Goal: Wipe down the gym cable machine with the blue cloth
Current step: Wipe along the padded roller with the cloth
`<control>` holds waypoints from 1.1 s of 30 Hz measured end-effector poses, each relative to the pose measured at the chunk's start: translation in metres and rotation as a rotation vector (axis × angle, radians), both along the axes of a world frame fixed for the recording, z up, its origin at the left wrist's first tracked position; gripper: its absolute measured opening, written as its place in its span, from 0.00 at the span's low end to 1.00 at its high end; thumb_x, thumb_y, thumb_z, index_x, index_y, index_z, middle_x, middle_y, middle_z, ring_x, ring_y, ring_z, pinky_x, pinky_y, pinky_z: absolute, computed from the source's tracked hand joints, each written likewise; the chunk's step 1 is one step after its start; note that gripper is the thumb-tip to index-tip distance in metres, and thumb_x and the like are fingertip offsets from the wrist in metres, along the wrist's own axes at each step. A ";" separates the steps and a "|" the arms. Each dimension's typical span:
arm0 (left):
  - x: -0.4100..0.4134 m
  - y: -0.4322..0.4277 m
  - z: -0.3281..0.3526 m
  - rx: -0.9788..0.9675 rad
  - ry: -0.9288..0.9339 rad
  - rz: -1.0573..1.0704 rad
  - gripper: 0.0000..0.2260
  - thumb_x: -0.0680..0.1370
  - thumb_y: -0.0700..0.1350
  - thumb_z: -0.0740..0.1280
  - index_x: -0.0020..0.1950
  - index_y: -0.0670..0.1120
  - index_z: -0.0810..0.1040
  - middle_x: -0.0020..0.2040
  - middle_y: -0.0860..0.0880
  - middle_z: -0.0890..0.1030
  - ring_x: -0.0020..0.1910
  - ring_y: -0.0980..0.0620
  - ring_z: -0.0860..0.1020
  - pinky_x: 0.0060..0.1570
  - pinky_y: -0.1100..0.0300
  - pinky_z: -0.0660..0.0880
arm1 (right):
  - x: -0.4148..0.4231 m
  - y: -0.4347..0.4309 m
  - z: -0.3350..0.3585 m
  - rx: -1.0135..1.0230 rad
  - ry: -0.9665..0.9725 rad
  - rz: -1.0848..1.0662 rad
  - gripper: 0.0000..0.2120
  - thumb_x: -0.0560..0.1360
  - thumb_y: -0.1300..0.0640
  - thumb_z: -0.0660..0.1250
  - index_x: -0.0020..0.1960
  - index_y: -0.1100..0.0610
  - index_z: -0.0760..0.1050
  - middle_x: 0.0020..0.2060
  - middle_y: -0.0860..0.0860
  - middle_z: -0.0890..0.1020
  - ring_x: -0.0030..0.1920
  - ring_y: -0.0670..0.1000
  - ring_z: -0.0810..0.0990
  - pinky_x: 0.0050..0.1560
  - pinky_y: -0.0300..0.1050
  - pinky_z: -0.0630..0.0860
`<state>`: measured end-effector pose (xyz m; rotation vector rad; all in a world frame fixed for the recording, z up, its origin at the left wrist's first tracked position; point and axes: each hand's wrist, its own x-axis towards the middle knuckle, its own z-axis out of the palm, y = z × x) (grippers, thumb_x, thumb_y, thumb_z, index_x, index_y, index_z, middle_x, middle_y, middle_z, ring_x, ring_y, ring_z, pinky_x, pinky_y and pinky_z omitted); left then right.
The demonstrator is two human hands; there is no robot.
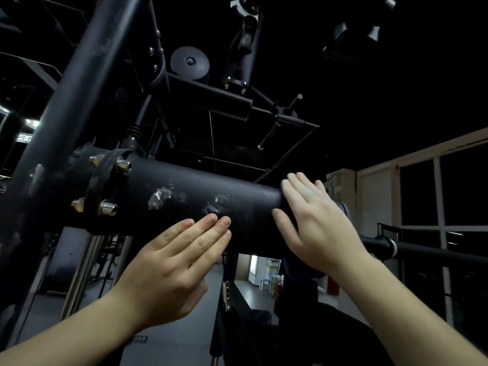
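Both your hands are flat on the thick black crossbar of the cable machine, the right one pressing the blue cloth to it.

Your left hand [169, 270], at about 7 o'clock in the view, lies open with its fingers together, fingertips touching the underside of the crossbar [200, 196] just below the whitish smudges [161, 196] on the tube. Your right hand [317, 223], at about 4 o'clock, is spread flat over the crossbar's right end, with the blue cloth [298, 265] under the palm; only dark folds of it show below the wrist and at the hand's far edge. The two hands are apart, a bare stretch of tube between them. At 9 o'clock the bolted flange [105, 186] joins the crossbar to the slanted upright [79, 83], and a pulley wheel [189, 62] sits at 12 o'clock.
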<state>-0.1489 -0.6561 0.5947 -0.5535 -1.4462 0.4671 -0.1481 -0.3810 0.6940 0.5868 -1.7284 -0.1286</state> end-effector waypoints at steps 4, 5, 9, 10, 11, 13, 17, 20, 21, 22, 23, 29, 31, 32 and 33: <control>-0.003 0.005 -0.003 0.036 0.035 -0.032 0.29 0.76 0.43 0.60 0.78 0.39 0.70 0.81 0.41 0.66 0.81 0.43 0.65 0.76 0.43 0.64 | 0.001 -0.004 0.004 0.051 -0.012 0.051 0.28 0.83 0.47 0.51 0.75 0.62 0.69 0.73 0.57 0.75 0.76 0.58 0.69 0.79 0.55 0.58; -0.003 0.006 -0.003 0.038 0.038 -0.032 0.29 0.76 0.43 0.60 0.78 0.39 0.70 0.81 0.41 0.66 0.81 0.43 0.65 0.76 0.43 0.65 | 0.000 0.002 -0.003 0.046 -0.006 0.082 0.26 0.83 0.50 0.52 0.76 0.63 0.68 0.73 0.58 0.74 0.76 0.58 0.68 0.80 0.55 0.57; -0.001 0.005 -0.003 0.029 0.023 -0.013 0.29 0.76 0.43 0.60 0.78 0.39 0.70 0.81 0.41 0.66 0.81 0.43 0.65 0.75 0.42 0.65 | -0.009 0.025 -0.044 -0.032 0.105 0.160 0.23 0.84 0.57 0.55 0.77 0.66 0.67 0.76 0.61 0.69 0.80 0.58 0.62 0.78 0.60 0.61; 0.000 0.004 -0.002 0.025 0.018 -0.003 0.30 0.76 0.43 0.60 0.78 0.39 0.70 0.81 0.41 0.66 0.81 0.43 0.64 0.76 0.43 0.65 | -0.011 0.025 -0.050 -0.070 0.121 0.159 0.23 0.85 0.57 0.56 0.77 0.66 0.66 0.77 0.61 0.68 0.80 0.58 0.61 0.78 0.62 0.61; 0.002 0.004 -0.001 0.022 0.012 0.008 0.30 0.76 0.43 0.60 0.79 0.39 0.70 0.81 0.41 0.65 0.81 0.43 0.64 0.76 0.43 0.65 | -0.012 0.022 -0.054 -0.109 0.127 0.153 0.23 0.85 0.57 0.56 0.77 0.66 0.66 0.77 0.61 0.67 0.80 0.58 0.61 0.78 0.62 0.62; 0.005 0.004 -0.001 0.019 0.002 0.027 0.30 0.76 0.43 0.59 0.79 0.39 0.69 0.82 0.41 0.65 0.81 0.42 0.63 0.77 0.44 0.64 | -0.011 0.010 -0.050 -0.135 0.132 0.155 0.23 0.85 0.56 0.57 0.76 0.66 0.67 0.76 0.62 0.68 0.80 0.59 0.62 0.78 0.62 0.62; 0.007 0.003 -0.002 0.016 -0.032 0.061 0.30 0.78 0.44 0.58 0.80 0.40 0.67 0.82 0.41 0.64 0.82 0.43 0.62 0.78 0.44 0.63 | -0.005 -0.029 -0.019 0.010 0.072 0.199 0.24 0.84 0.54 0.54 0.75 0.66 0.70 0.74 0.61 0.72 0.77 0.59 0.67 0.78 0.56 0.62; 0.012 0.003 -0.001 0.021 -0.059 0.086 0.31 0.76 0.45 0.61 0.81 0.40 0.67 0.82 0.41 0.63 0.82 0.43 0.61 0.78 0.45 0.63 | -0.001 -0.043 0.003 0.049 0.020 0.223 0.24 0.83 0.53 0.54 0.73 0.65 0.72 0.71 0.60 0.75 0.74 0.60 0.71 0.77 0.50 0.62; 0.015 0.002 -0.001 0.022 -0.069 0.093 0.32 0.76 0.45 0.62 0.81 0.40 0.66 0.82 0.41 0.63 0.82 0.43 0.60 0.78 0.45 0.62 | -0.002 -0.043 0.003 0.054 0.029 0.231 0.23 0.83 0.54 0.55 0.73 0.65 0.72 0.71 0.60 0.76 0.74 0.60 0.72 0.77 0.50 0.63; 0.017 0.002 -0.001 0.022 -0.084 0.100 0.32 0.76 0.45 0.62 0.81 0.40 0.66 0.83 0.41 0.62 0.83 0.43 0.60 0.79 0.45 0.61 | -0.003 -0.041 -0.002 0.053 0.053 0.241 0.23 0.83 0.55 0.56 0.73 0.65 0.72 0.71 0.60 0.76 0.74 0.60 0.72 0.77 0.53 0.65; 0.020 0.002 -0.001 0.021 -0.103 0.109 0.32 0.76 0.46 0.62 0.81 0.40 0.65 0.83 0.41 0.62 0.83 0.43 0.59 0.79 0.45 0.61 | -0.004 -0.038 -0.010 0.047 0.091 0.255 0.22 0.83 0.56 0.57 0.73 0.66 0.72 0.72 0.61 0.75 0.74 0.60 0.71 0.76 0.55 0.66; 0.033 -0.003 -0.006 -0.007 -0.194 0.163 0.33 0.77 0.48 0.61 0.82 0.40 0.64 0.84 0.41 0.59 0.83 0.43 0.57 0.79 0.46 0.59 | -0.014 -0.034 -0.047 0.023 0.226 0.257 0.21 0.85 0.58 0.57 0.74 0.66 0.71 0.74 0.61 0.71 0.78 0.59 0.66 0.76 0.60 0.65; 0.036 -0.006 -0.004 -0.025 -0.202 0.192 0.33 0.77 0.49 0.61 0.82 0.40 0.64 0.84 0.41 0.59 0.83 0.43 0.57 0.79 0.46 0.59 | -0.011 -0.041 -0.034 0.043 0.189 0.257 0.22 0.84 0.57 0.57 0.74 0.66 0.71 0.74 0.61 0.72 0.77 0.59 0.67 0.76 0.60 0.66; 0.036 -0.007 -0.003 -0.029 -0.205 0.202 0.33 0.77 0.49 0.61 0.82 0.40 0.64 0.84 0.41 0.59 0.83 0.43 0.58 0.79 0.46 0.59 | -0.010 -0.045 -0.026 0.056 0.167 0.257 0.22 0.84 0.56 0.57 0.74 0.65 0.71 0.74 0.60 0.73 0.77 0.59 0.68 0.76 0.59 0.66; 0.036 -0.008 -0.002 -0.031 -0.207 0.206 0.34 0.76 0.50 0.61 0.82 0.40 0.64 0.84 0.41 0.59 0.83 0.43 0.58 0.79 0.45 0.59 | -0.008 -0.049 -0.019 0.063 0.149 0.255 0.23 0.84 0.55 0.56 0.74 0.65 0.72 0.73 0.60 0.74 0.76 0.59 0.69 0.75 0.59 0.67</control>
